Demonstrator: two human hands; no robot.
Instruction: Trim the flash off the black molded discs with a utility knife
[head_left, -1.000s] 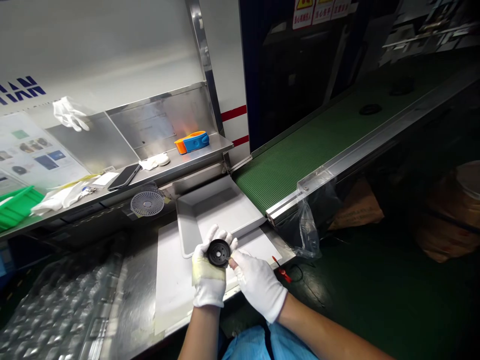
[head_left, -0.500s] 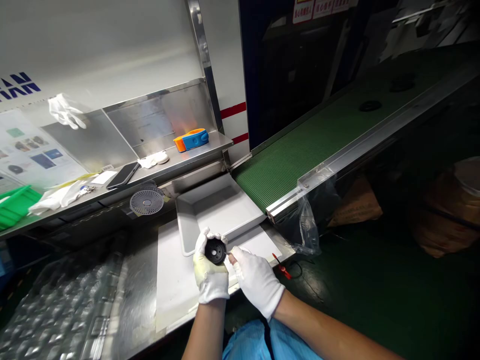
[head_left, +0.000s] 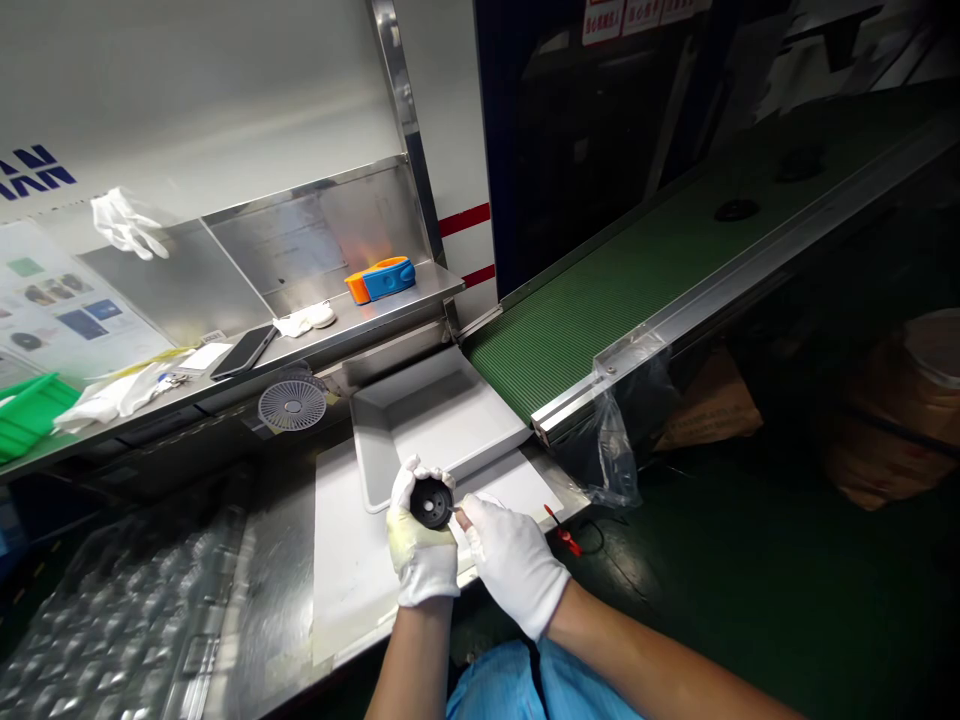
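My left hand point(head_left: 420, 545), in a white glove, is wrapped round a round black plastic part point(head_left: 431, 502) and holds it up over the near edge of a grey tray point(head_left: 442, 415). My right hand point(head_left: 510, 560), also gloved, is closed in a pinch with its fingertips at the part's right rim. Whatever thin thing it pinches is too small to make out. Both hands hover above a white sheet point(head_left: 352, 560) on the steel bench.
A green conveyor belt point(head_left: 600, 300) runs up to the right, carrying black parts point(head_left: 736, 210). A small red tool point(head_left: 562, 535) lies at the bench edge. Clear blister trays point(head_left: 112, 620) fill the left. The shelf holds a phone point(head_left: 244, 350), a fan point(head_left: 292, 405) and an orange-blue tool point(head_left: 381, 279).
My left hand has turned the black part and closed more tightly round it, so it looks smaller. Both hands have stayed in nearly the same spot.
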